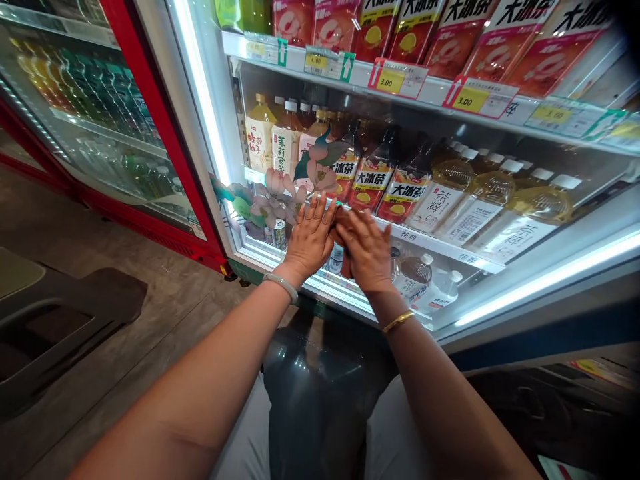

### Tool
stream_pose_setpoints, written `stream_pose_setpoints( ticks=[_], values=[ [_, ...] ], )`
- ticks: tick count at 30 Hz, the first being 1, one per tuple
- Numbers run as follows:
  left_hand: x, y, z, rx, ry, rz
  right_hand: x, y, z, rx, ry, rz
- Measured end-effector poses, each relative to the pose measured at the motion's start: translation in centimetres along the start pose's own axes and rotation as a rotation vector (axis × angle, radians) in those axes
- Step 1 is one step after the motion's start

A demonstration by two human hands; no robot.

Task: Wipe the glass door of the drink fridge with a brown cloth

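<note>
My left hand [313, 237] lies palm down with its fingers stretched out, beside a pink flower decal [280, 197] on the glass front of a drinks fridge. A pale bangle [281, 288] circles the left wrist. To its right, my right hand [369, 250] also reaches to the glass, fingers extended and slightly bent, a little blurred. A gold bracelet [399, 321] is on that wrist. Between the hands shows a dark brown shape [345, 233]; whether it is a reflection or an object I cannot tell. Neither hand visibly grips anything.
Behind the glass, tea bottles [370, 180] and pale drink bottles [487, 200] stand on a shelf, with red cartons [480, 40] above. A red-framed fridge [155, 113] stands at left. A dark plastic object [70, 313] rests on the grey floor [165, 313].
</note>
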State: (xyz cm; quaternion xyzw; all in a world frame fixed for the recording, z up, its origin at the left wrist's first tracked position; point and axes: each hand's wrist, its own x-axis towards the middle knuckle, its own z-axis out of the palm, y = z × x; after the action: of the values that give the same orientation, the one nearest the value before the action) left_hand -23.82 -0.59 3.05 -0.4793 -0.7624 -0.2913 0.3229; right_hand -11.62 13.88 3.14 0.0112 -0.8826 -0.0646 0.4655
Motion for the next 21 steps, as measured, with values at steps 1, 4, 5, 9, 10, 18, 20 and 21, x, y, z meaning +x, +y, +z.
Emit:
stream_pose_setpoints(
  ticks=[1, 4, 5, 9, 10, 18, 20, 21],
  values=[
    [0.0, 0.2, -0.1, -0.001, -0.001, 0.010, 0.5, 0.8, -0.9, -0.023, 0.083, 0.044],
    [0.4, 1.0, -0.3, -0.009, 0.003, 0.060, 1.6, 2.9, -3.2, -0.079, 0.301, 0.148],
    [0.5, 1.3, -0.3, -0.015, 0.006, 0.071, 1.6, 3.1, -3.4, -0.095, 0.322, 0.155],
    [0.6, 2.1, 0.6, -0.050, -0.006, 0.111, -1.0, 2.0, -2.2, -0.128, 0.144, -0.014],
    [0.5, 2.3, 0.9, -0.056, -0.009, 0.112, -1.8, 1.7, -1.8, -0.129, 0.073, -0.077],
    [0.9, 3.7, 2.1, -0.061, -0.032, 0.113, -1.0, 6.0, -5.9, -0.149, 0.314, 0.088],
    [1.1, 4.4, 2.5, -0.069, -0.031, 0.110, -1.3, 6.4, -6.4, -0.134, 0.334, 0.125],
    [1.2, 4.7, 2.7, -0.069, -0.030, 0.112, -1.8, 6.3, -6.2, -0.127, 0.297, 0.115]
  ],
)
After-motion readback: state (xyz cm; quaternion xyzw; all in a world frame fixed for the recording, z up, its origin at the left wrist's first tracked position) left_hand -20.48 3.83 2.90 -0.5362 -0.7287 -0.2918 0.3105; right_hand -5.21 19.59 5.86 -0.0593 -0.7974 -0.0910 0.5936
